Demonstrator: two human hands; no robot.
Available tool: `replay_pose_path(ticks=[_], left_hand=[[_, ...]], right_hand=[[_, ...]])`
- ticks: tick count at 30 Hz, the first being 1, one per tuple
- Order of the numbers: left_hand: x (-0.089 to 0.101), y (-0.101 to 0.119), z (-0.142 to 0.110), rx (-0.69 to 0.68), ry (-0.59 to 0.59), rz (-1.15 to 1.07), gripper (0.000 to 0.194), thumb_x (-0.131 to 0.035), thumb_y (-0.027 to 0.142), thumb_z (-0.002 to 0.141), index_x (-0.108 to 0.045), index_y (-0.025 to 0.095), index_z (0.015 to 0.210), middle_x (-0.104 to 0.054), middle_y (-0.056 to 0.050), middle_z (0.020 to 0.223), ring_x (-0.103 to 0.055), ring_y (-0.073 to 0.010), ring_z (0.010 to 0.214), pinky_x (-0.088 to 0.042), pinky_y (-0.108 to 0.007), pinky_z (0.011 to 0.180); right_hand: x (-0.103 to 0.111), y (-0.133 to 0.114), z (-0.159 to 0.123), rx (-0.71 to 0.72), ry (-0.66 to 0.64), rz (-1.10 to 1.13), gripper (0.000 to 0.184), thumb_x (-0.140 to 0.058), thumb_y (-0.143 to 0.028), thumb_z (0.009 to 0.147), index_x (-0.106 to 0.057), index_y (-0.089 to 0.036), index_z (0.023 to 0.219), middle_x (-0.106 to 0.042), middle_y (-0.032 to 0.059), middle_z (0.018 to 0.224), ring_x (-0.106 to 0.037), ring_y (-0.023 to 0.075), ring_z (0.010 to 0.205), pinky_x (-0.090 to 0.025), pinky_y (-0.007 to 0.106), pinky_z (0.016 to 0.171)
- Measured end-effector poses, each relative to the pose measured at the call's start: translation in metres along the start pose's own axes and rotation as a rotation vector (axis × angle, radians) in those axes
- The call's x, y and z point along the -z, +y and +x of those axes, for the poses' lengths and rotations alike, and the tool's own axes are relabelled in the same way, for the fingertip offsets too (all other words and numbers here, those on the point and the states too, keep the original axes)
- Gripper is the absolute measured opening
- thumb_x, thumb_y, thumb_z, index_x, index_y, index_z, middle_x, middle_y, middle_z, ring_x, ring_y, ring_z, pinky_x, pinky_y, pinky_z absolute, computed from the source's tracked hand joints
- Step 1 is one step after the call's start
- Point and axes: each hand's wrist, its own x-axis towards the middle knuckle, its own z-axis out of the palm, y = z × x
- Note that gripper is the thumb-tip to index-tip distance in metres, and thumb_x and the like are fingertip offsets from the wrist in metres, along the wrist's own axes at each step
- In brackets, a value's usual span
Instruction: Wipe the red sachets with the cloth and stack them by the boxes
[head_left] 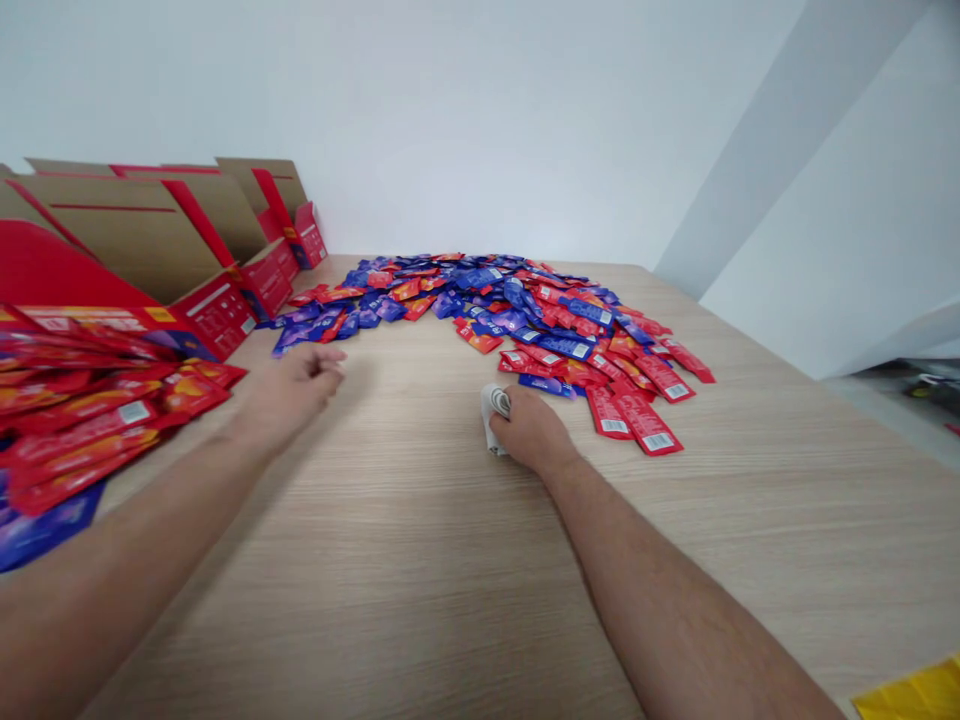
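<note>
Left hand (289, 392): curled nearly shut, bit blurry, nothing showing in it, and can't tell if it's touching the table

Right hand (531, 430): closed over a small white roll (493, 415), maybe cloth or paper, can't tell which, sitting on the tabletop

Closest stuff: loose red sachets (634, 420) just right of the right hand, with the big blue and red sachet pile (510, 310) spread beyond both hands

Left side: open red and cardboard boxes (217, 310) in a row, the nearest packed with red sachets (82, 400), close to the left hand

Table: light wood-look top (712, 560), everything's sitting on it

Bottom right corner: a yellow something (911, 692), mostly out of frame
</note>
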Motion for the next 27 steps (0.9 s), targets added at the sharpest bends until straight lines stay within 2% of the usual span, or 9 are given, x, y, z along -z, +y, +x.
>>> replay_pose_path(ticks=[2, 5, 7, 10, 13, 19, 23, 27], left_hand=[[-0.05, 0.018, 0.002, -0.17, -0.129, 0.051, 0.027, -0.058, 0.028, 0.088, -0.064, 0.016, 0.112, -0.065, -0.003, 0.089, -0.059, -0.0169, 0.078, -0.052, -0.03, 0.074], [-0.114, 0.048, 0.01, -0.375, -0.252, 0.114, 0.03, -0.056, 0.018, 0.086, -0.066, 0.014, 0.113, -0.07, -0.008, 0.103, -0.064, -0.019, 0.088, -0.053, -0.033, 0.087], [-0.145, 0.064, 0.021, -0.59, -0.273, 0.206, 0.035, -0.056, 0.016, 0.086, -0.066, 0.012, 0.119, -0.068, -0.012, 0.116, -0.065, -0.0217, 0.102, -0.051, -0.035, 0.097], [-0.177, 0.079, 0.044, -0.862, -0.314, 0.388, 0.04, -0.058, 0.016, 0.087, -0.065, 0.012, 0.127, -0.064, -0.016, 0.129, -0.059, -0.0249, 0.123, -0.045, -0.037, 0.109], [-0.197, 0.087, 0.065, -0.941, -0.346, 0.474, 0.044, -0.057, 0.015, 0.088, -0.063, 0.014, 0.132, -0.062, -0.014, 0.133, -0.055, -0.0253, 0.128, -0.044, -0.037, 0.111], [-0.221, 0.103, 0.079, -0.965, -0.347, 0.547, 0.041, -0.056, 0.018, 0.09, -0.065, 0.014, 0.13, -0.064, -0.014, 0.131, -0.059, -0.0261, 0.123, -0.046, -0.038, 0.108], [-0.226, 0.108, 0.074, -0.953, -0.326, 0.593, 0.033, -0.05, 0.019, 0.095, -0.069, 0.014, 0.122, -0.067, -0.015, 0.125, -0.061, -0.0266, 0.119, -0.048, -0.038, 0.101], [-0.219, 0.104, 0.068, -0.923, -0.306, 0.616, 0.031, -0.047, 0.019, 0.098, -0.07, 0.016, 0.119, -0.069, -0.016, 0.12, -0.063, -0.0271, 0.116, -0.05, -0.038, 0.095]], right_hand=[[0.0, 0.0, 0.0, -0.005, 0.0, 0.006, 0.02, -0.054, -0.033, 0.091, -0.063, -0.019, 0.103, -0.07, 0.0128, 0.112, -0.065, 0.0252, 0.1, -0.044, 0.031, 0.076], [0.0, -0.001, -0.001, -0.007, -0.003, 0.017, 0.021, -0.055, -0.033, 0.091, -0.064, -0.019, 0.105, -0.07, 0.0128, 0.112, -0.065, 0.0253, 0.1, -0.045, 0.031, 0.077], [0.0, -0.001, -0.001, -0.003, -0.004, 0.027, 0.024, -0.055, -0.034, 0.092, -0.064, -0.019, 0.108, -0.07, 0.0133, 0.113, -0.065, 0.0255, 0.101, -0.045, 0.031, 0.079], [0.0, -0.002, -0.002, 0.013, 0.003, 0.05, 0.032, -0.054, -0.034, 0.094, -0.062, -0.019, 0.12, -0.069, 0.0133, 0.119, -0.065, 0.0257, 0.106, -0.046, 0.032, 0.084], [0.0, -0.001, -0.002, 0.023, 0.007, 0.067, 0.035, -0.054, -0.032, 0.093, -0.06, -0.02, 0.125, -0.07, 0.0115, 0.119, -0.065, 0.0253, 0.107, -0.046, 0.032, 0.084], [-0.004, 0.0, -0.001, 0.007, 0.02, 0.054, 0.023, -0.055, -0.034, 0.091, -0.063, -0.02, 0.108, -0.07, 0.0118, 0.114, -0.066, 0.0256, 0.1, -0.046, 0.033, 0.078], [-0.004, 0.0, 0.0, 0.01, 0.025, 0.042, 0.021, -0.055, -0.034, 0.091, -0.061, -0.02, 0.104, -0.07, 0.0107, 0.111, -0.066, 0.0253, 0.098, -0.046, 0.033, 0.076], [-0.004, 0.0, -0.001, 0.01, 0.028, 0.035, 0.022, -0.054, -0.035, 0.091, -0.061, -0.02, 0.107, -0.069, 0.011, 0.112, -0.067, 0.026, 0.1, -0.047, 0.033, 0.077]])
